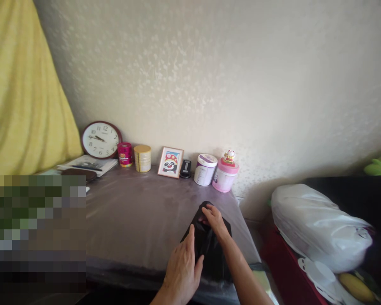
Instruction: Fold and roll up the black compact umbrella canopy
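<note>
Near the front right of the table lies a black bag, thin and folded, its exact kind hard to make out. My right hand reaches over its far end, the fingers curled and gripping the black material. Along its left side is my left hand, with fingers stretched out and the thumb apart. That palm faces the bag, and whether it presses on it I cannot tell. Both forearms come in from the bottom edge and cover part of the bag.
Along the wall stand a clock, a magenta can, a yellow-lidded can, a framed panda picture, a purple-and-white tub and a pink tub topped by a cat figurine. Right of the table sits a white plastic bag.
</note>
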Demonstrator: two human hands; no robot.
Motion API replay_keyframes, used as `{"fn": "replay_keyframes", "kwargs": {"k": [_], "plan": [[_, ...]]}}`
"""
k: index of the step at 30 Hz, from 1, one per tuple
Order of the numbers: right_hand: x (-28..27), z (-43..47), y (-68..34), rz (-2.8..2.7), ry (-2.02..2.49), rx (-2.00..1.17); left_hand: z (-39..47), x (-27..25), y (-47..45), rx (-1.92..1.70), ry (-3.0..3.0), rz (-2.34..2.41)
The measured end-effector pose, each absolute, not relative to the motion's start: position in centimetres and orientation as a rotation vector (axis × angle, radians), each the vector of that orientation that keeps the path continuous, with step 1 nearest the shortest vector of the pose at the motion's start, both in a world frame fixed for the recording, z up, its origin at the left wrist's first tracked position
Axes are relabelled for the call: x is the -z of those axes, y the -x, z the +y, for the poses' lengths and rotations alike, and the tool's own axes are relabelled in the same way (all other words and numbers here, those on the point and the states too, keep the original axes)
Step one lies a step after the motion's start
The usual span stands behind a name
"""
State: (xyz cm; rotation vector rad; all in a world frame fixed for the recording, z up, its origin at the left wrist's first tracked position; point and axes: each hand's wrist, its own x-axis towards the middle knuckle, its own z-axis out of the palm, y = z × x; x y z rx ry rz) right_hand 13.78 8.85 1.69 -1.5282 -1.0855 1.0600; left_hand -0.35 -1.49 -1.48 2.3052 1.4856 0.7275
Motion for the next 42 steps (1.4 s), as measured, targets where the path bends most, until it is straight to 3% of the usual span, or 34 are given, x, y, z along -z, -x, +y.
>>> {"fn": "replay_keyframes", "kwargs": {"k": [11,19,26,31,35,42], "plan": [[-1.5,8.9,-13.7,-1.128,1.462,-1.097,-1.9,0.8,0.3,-0.543,-2.495,1.635],[-1.6,8.7,-13.7,-1.257,1.457,-1.083,-1.8,-0.3,1.4,-0.825,-2.484,1.680],[-1.0,9.2,-13.8,-1.356,1.452,-1.027,-1.4,1.2,0.4,-0.791,-2.651,1.343],[-1.0,7.5,-13.5,-1.661,1.379,-0.737,-1.2,3.0,-0.1,-0.553,-2.528,1.425],[-1.2,5.3,-13.6,-2.034,1.175,-0.419,-0.9,4.1,-0.5,-0.633,-2.526,1.385],[0.1,6.6,-14.8,-2.246,1.070,-0.177,-0.9,4.8,-0.7,-0.633,-2.495,1.411]]}}
